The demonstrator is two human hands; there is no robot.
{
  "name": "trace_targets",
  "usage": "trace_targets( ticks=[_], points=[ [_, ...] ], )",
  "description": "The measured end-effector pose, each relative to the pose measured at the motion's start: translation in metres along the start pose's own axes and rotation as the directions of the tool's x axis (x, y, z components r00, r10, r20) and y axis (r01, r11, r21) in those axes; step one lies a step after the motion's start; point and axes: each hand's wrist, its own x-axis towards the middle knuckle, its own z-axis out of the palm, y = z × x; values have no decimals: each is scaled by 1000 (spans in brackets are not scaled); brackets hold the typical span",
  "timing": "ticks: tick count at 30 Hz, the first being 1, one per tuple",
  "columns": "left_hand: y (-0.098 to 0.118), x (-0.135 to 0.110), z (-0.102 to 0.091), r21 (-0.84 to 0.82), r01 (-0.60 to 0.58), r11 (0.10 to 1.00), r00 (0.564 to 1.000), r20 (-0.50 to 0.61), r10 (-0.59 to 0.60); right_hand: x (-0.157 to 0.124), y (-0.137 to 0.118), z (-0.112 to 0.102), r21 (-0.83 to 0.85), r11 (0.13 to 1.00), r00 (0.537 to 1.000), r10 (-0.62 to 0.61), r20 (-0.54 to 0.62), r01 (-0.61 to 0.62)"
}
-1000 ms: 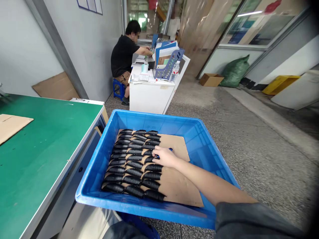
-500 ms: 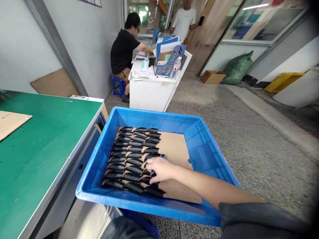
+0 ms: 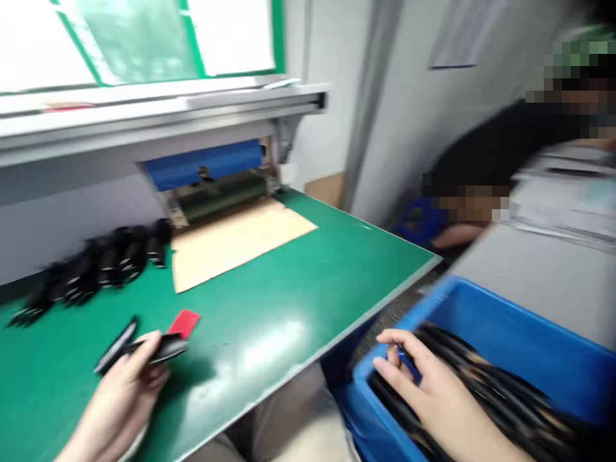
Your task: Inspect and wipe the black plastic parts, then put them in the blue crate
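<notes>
The left hand [image 3: 120, 391] has its grip closed mid-body on a light, stiff-looking black part [image 3: 166, 348]; the right hand [image 3: 428, 391], down in the blue bin [image 3: 505, 321], shows no readable grip.

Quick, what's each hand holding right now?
Left hand: closed on a black part.
Right hand: resting on black parts in the bin; grip cannot be told.

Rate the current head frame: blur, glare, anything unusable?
Head view: motion blur smears everything; the dark parts in the blue bin streak into lines, the pile of black parts by the machine is soft. Head view: pale glare patch on the green table near its front edge. Head view: left hand, the black part it holds and right hand are soft-edged but readable.
</notes>
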Motion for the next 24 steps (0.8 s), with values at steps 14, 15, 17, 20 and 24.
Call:
trace_targets(
  ticks=[14, 15, 17, 20, 24],
  points=[
    [67, 42, -64, 168, -327, 930, 941, 145, 304, 156, -286, 204, -38, 399, 396, -884, 249, 916],
    [68, 45, -66, 152, -308, 939, 947, 139, 288, 157, -285, 211, -48, 401, 400, -884, 241, 915],
    [65, 49, -68, 98, -235, 967, 966, 137, 221, 158, -282, 221, -87, 402, 411, -879, 242, 911],
    [55, 49, -70, 43, -125, 991, 985, 128, 119, 155, -277, 229, -136, 382, 405, -872, 276, 914],
    [46, 45, -79, 149, -151, 977, 987, 81, 140, 154, -275, 235, -125, 369, 390, -874, 292, 921]
  ],
)
